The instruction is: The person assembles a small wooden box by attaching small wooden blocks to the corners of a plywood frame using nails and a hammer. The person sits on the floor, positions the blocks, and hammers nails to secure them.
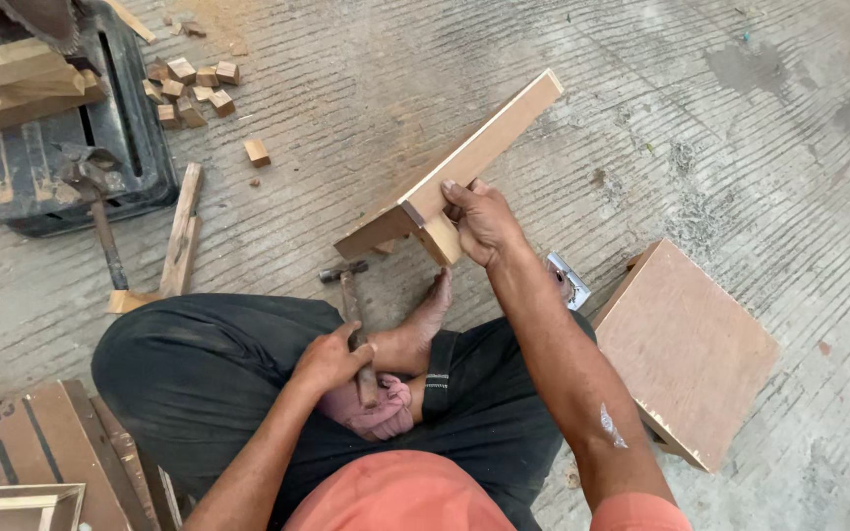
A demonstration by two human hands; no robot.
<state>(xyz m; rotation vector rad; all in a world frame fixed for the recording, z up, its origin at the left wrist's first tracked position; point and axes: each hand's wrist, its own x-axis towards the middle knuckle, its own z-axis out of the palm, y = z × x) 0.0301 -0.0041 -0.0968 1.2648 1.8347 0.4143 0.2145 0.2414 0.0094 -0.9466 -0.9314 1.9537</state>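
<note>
While the person sits cross-legged on the concrete floor [700, 118], the left hand [332, 359] is closed around the handle of a hammer [351, 315], fingers wrapped fully about the shaft near its lower end. The hammer's head points away from the body, lying just beyond the knuckles and close to the bare foot [420, 329]. Just under that grip, touching the wrist side, sits a bunched pink cloth [371, 413] on the dark trousers.

Farther out and to the right of the hammer grip, the right hand [484, 221] is clamped shut on a wooden board assembly [464, 162], thumb on the near face and fingers curled over its edge. A short wooden block [442, 239] is joined to the board's underside right beside the palm, and the board runs tilted, its long end rising up and away from the hand, its low end reaching toward the hammer head.

To the right of the right forearm, a square plywood box [691, 354] rests on the floor, with a small shiny metal piece [568, 280] between it and the arm.

Well left of both grips lies a loose wooden strip [181, 231], beyond it a black power saw [81, 128] with timber across it, and a scatter of small wooden cubes [194, 88] farthest away.
</note>
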